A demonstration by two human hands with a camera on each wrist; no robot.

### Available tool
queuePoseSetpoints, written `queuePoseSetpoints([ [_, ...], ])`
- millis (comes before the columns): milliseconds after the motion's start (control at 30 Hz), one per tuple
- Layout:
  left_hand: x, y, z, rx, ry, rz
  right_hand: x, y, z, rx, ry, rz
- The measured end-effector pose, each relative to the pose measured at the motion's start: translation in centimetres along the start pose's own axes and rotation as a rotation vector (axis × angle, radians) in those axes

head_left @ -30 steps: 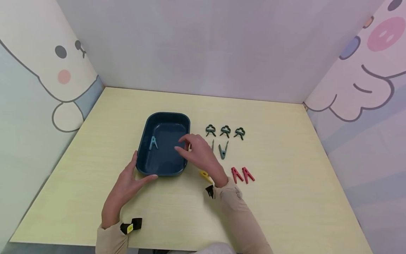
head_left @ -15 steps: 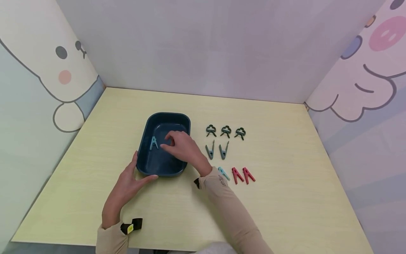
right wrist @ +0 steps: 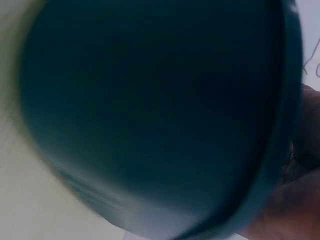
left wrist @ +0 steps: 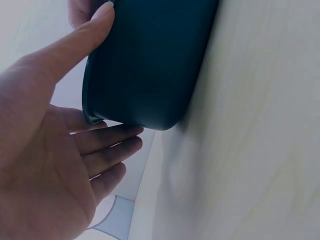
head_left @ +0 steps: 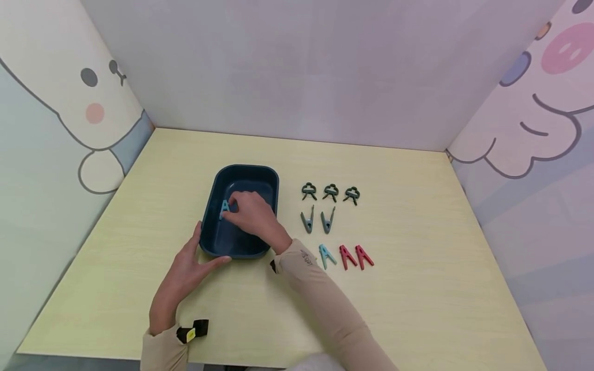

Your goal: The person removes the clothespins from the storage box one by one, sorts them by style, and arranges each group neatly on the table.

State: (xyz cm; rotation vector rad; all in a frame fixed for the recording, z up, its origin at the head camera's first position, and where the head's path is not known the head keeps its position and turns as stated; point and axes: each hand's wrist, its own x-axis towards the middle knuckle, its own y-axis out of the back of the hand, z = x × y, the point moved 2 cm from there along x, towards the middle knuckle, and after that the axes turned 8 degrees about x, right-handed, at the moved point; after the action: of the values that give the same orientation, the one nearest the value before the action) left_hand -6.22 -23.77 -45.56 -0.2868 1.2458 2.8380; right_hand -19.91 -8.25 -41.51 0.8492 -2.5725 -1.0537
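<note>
A dark blue tray [head_left: 238, 250] stands left of the table's middle, with a light blue clothespin [head_left: 224, 208] lying inside. My right hand [head_left: 252, 214] reaches over the tray's right wall, its thumb and index finger spread around the clothespin's right side with a gap between them. Whether they touch it is hard to tell. Outstretched, my left hand [head_left: 187, 270] rests against the tray's near left corner. In the left wrist view its thumb lies at the rim and its other fingers are nearly straight. The tray wall hides most of my right hand in the right wrist view.
Right of the tray, three dark green clips [head_left: 331, 192] form a row. Below them lie two grey-green clothespins [head_left: 327, 220]. Nearer me are another light blue clothespin [head_left: 327, 256] and two red clothespins [head_left: 347, 256]. My right sleeve [head_left: 325, 293] crosses the table in front of them.
My right hand has moved left and deeper into the tray, up to the light blue clothespin. Its sleeve now uncovers the other light blue clothespin and covers the yellow one. My left hand has stayed put.
</note>
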Motion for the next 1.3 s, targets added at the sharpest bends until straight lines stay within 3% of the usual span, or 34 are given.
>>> queuePoseSetpoints([
  [267, 0.0, -0.1, -0.1, 0.011, -0.001, 0.0, 1.0, -1.3, -0.1, 0.004, -0.024, 0.048],
  [867, 0.3, -0.1, -0.2, -0.008, -0.011, 0.004, 2.3, -3.5, 1.0, -0.039, -0.191, 0.106],
  [1300, 0.3, -0.2, -0.3, 0.01, -0.007, -0.001, 2.6, -4.6, 1.3, -0.105, -0.25, 0.068],
])
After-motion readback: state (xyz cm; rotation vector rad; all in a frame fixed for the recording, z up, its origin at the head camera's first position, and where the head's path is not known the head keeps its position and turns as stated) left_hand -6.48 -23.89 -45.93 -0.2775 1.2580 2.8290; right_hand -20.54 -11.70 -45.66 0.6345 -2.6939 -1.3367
